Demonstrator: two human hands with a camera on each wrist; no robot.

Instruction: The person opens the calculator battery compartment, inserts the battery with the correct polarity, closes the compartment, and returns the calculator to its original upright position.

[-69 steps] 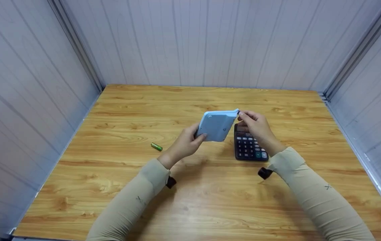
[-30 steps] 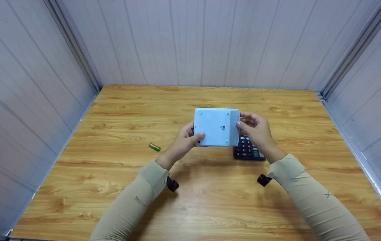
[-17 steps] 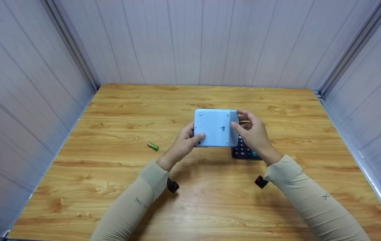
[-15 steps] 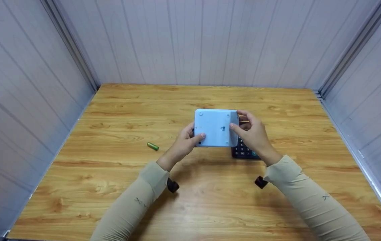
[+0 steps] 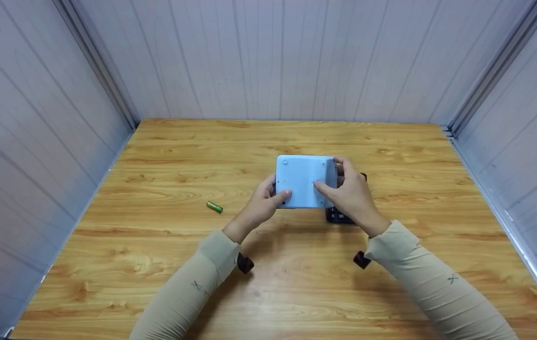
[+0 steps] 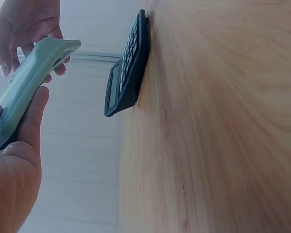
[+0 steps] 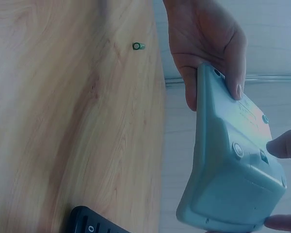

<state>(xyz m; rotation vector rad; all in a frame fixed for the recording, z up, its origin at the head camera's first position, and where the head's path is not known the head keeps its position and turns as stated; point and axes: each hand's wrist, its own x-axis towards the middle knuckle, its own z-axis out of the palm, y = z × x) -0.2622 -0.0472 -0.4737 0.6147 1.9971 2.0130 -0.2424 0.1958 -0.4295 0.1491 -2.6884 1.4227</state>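
Head view: the light-blue calculator (image 5: 299, 172) is held above the table (image 5: 296, 297), back side showing — the left hand (image 5: 263, 200) pinches one end, the right hand (image 5: 352, 194) grips the other. Probably it is light, stiff, slightly slippery — best held by its edges.

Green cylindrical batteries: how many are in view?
1. The green cylindrical battery lies on the wood-grain table, left of the person's left hand. Any inside the pale-blue plastic device that this hand grips would be hidden.
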